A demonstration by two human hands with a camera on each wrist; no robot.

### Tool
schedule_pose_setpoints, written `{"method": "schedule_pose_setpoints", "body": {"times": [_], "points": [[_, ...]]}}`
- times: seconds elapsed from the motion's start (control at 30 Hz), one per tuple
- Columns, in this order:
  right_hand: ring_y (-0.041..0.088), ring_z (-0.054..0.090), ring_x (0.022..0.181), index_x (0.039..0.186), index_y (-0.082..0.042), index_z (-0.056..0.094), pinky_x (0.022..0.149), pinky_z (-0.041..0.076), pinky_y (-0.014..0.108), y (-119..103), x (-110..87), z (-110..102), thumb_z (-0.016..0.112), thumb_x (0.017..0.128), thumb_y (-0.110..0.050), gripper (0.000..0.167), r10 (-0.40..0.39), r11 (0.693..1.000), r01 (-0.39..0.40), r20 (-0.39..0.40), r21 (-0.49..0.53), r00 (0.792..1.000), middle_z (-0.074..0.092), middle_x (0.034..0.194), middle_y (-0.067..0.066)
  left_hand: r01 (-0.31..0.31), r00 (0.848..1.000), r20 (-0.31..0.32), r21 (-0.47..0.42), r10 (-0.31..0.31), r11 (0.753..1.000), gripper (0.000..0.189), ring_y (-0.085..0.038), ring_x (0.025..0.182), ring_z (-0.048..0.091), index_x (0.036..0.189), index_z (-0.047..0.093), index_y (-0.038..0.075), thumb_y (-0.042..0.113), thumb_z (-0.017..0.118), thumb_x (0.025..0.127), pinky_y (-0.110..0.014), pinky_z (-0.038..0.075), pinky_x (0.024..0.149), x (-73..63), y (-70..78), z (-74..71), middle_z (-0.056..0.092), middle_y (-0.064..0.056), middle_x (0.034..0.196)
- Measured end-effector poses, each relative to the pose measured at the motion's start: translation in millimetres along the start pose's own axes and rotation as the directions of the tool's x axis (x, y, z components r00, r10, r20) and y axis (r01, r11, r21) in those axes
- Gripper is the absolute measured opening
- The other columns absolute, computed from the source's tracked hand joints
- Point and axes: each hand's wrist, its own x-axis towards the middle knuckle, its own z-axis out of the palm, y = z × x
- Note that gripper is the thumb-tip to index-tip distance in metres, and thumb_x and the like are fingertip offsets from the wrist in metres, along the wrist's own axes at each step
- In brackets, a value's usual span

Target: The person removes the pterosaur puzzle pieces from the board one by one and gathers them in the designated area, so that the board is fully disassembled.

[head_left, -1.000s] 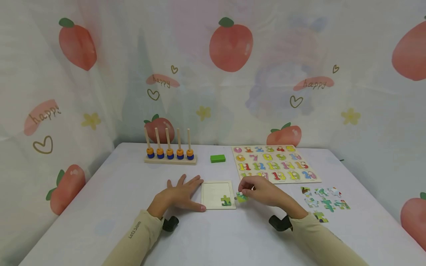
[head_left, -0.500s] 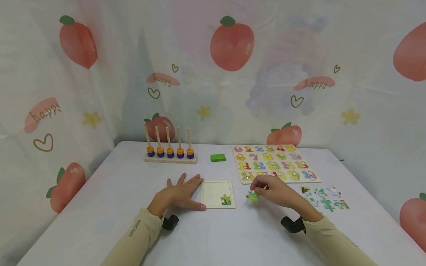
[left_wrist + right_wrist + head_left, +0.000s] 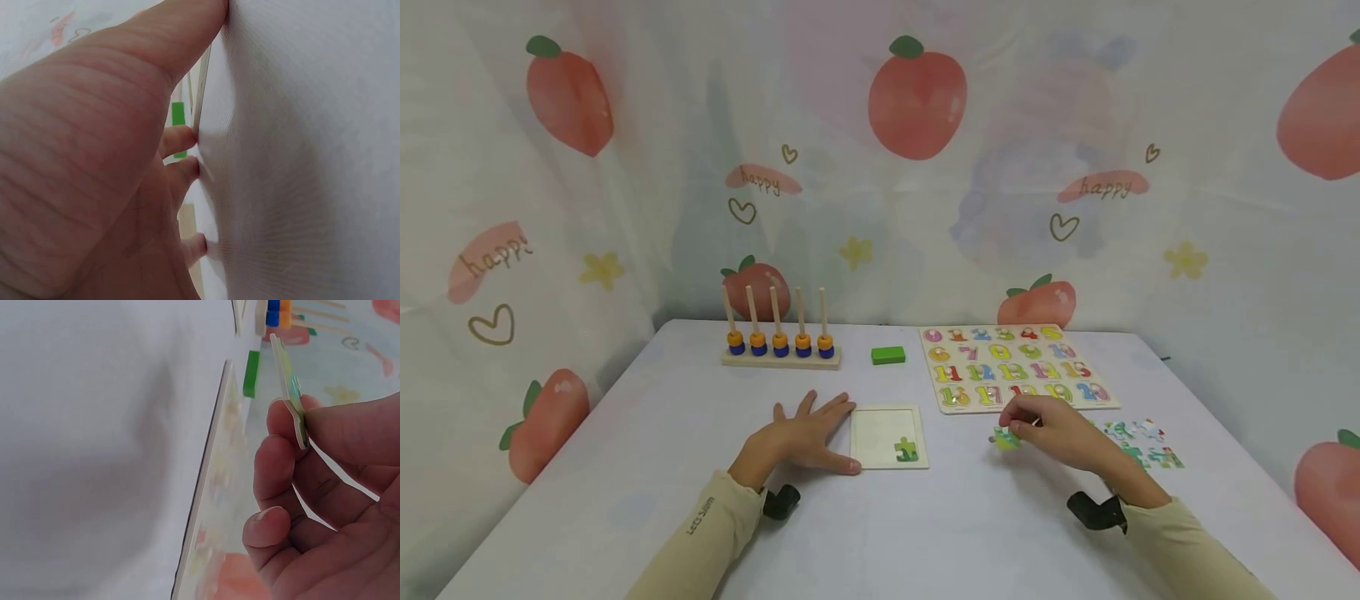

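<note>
My left hand (image 3: 801, 437) lies spread beside a square wooden puzzle tray (image 3: 874, 425), thumb and fingertips at its left edge. One green puzzle piece (image 3: 906, 450) sits in the tray's lower right corner. To the right, my right hand (image 3: 1054, 429) pinches another green puzzle piece (image 3: 289, 387) between thumb and fingers, held above the table in the right wrist view. Several loose puzzle pieces (image 3: 1150, 430) lie farther right, partly hidden behind the right hand and forearm.
A number board (image 3: 1015, 372) with colourful numerals lies behind the right hand. At the back stand a green block (image 3: 888, 356) and a wooden peg stand (image 3: 781, 362) with orange and blue beads. A printed curtain surrounds the table.
My right hand has moved right, away from the tray, carrying the pinched puzzle piece. The left hand has stayed at the tray's left edge.
</note>
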Motion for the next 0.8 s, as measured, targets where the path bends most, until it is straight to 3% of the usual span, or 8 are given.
{"method": "schedule_pose_setpoints", "body": {"times": [0.6, 0.8], "points": [[0.024, 0.057, 0.086, 0.106, -0.003, 0.07, 0.067, 0.051, 0.027, 30.6, -39.3, -35.2, 0.06, 0.105, 0.001, 0.01, 0.157, 0.987, -0.159, -0.048, -0.039, 0.986, 0.066, 0.096, 0.003, -0.008, 1.0, -0.005, -0.01, 0.008, 1.0, 0.107, -0.046, 0.162, 0.005, 0.17, 0.033, 0.022, 0.067, 0.081, 0.086, -0.085, 0.002, 0.115, -4.5, 1.5, -1.1, 0.02, 0.001, 0.178], [0.023, 0.058, 0.09, 0.109, -0.001, 0.071, 0.07, 0.053, 0.026, 41.7, -53.0, -47.8, 0.058, 0.107, 0.001, 0.013, 0.204, 0.977, -0.208, -0.066, -0.051, 0.977, 0.071, 0.108, 0.008, -0.005, 1.0, -0.005, -0.015, 0.005, 1.0, 0.107, -0.046, 0.162, 0.005, 0.17, 0.033, 0.022, 0.066, 0.081, 0.085, -0.084, 0.002, 0.115, -4.9, 1.3, -1.7, 0.02, 0.0, 0.178]]}}
